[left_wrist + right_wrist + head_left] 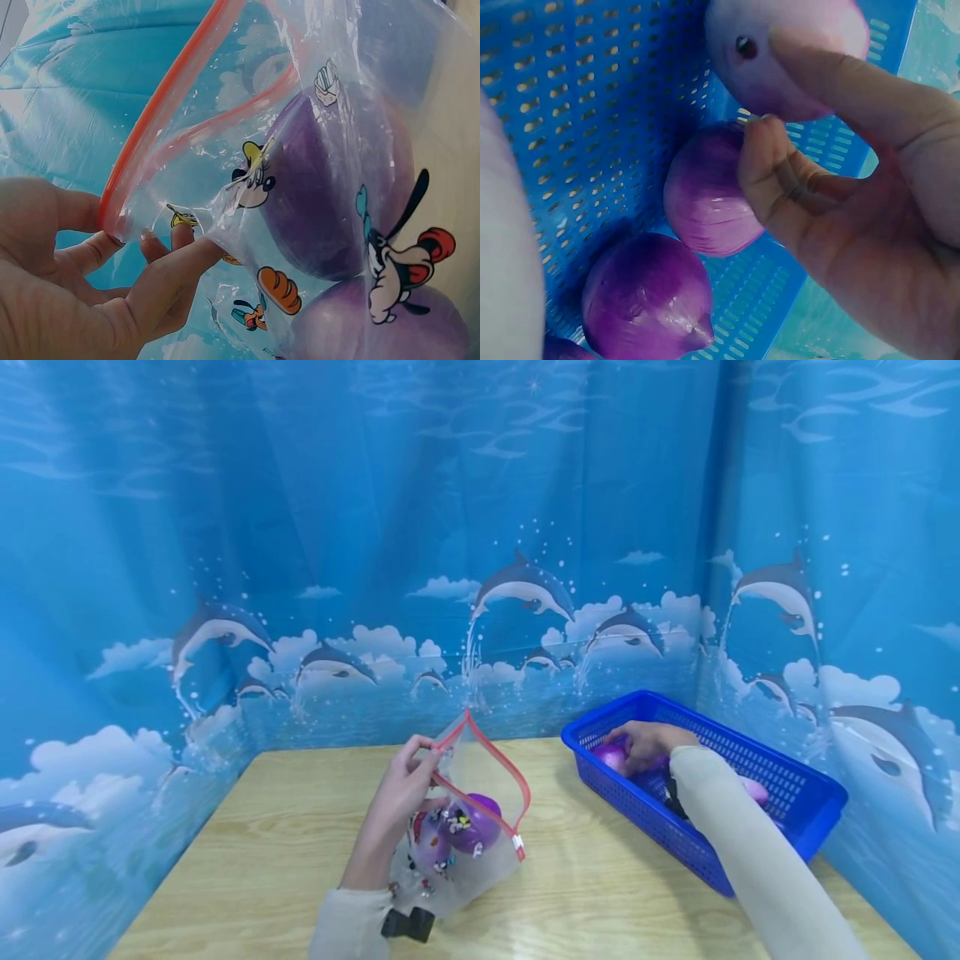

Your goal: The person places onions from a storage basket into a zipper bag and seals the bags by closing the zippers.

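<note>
My left hand (405, 789) pinches the side of a clear zip bag (202, 157) just below its red zip edge. The bag's mouth gapes, and cartoon figures are printed on its film. Inside lie purple onions (330, 187), one above another. On the right, my right hand (648, 745) reaches into the far left end of a blue basket (813, 827). Its curled fingers are at a pale purple onion (787, 60), with one digit pressed on its surface. Two darker purple onions (649, 296) lie beside that hand in the basket.
A white slider (517, 841) sits at the near end of the bag's zip. Further right in the basket a pink item (753, 790) shows past the sleeve. Both stand on a wooden table (285, 827), with a dolphin-print curtain (375, 527) behind.
</note>
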The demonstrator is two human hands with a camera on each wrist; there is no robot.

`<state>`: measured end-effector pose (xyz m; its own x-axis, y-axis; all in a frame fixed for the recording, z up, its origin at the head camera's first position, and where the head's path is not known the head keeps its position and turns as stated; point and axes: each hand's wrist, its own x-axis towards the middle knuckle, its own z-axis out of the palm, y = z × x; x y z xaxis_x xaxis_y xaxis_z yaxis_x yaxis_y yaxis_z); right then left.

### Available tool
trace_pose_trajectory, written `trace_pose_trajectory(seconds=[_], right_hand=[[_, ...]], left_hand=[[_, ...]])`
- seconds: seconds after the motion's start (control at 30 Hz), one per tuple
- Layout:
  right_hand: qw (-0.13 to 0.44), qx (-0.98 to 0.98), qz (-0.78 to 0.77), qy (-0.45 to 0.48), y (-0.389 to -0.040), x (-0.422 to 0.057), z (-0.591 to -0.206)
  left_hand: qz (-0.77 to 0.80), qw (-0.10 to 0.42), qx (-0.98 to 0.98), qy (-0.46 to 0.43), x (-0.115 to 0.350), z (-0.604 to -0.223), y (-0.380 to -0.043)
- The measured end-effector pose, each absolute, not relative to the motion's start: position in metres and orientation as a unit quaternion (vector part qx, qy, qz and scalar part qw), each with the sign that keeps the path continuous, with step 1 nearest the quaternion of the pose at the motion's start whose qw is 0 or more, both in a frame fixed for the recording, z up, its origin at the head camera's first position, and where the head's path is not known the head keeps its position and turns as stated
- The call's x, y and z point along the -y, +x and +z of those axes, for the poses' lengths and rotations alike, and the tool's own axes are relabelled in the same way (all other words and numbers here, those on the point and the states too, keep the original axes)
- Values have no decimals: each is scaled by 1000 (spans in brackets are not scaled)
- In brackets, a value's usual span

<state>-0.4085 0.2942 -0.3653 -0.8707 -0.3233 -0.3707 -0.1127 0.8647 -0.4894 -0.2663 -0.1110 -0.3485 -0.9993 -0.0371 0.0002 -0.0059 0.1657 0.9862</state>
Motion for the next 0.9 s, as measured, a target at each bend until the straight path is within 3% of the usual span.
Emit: trace_pose_trajectory(seconds=[0.63,0.9], right_hand=[[265,-915,-300,-51,-411,-282,-374],[254,-918,-293,-78,-410,-284,-374]], left_hand=[[-646,8,763,21,112,-349,-269],[-646,7,763,19,112,-350,-269]])
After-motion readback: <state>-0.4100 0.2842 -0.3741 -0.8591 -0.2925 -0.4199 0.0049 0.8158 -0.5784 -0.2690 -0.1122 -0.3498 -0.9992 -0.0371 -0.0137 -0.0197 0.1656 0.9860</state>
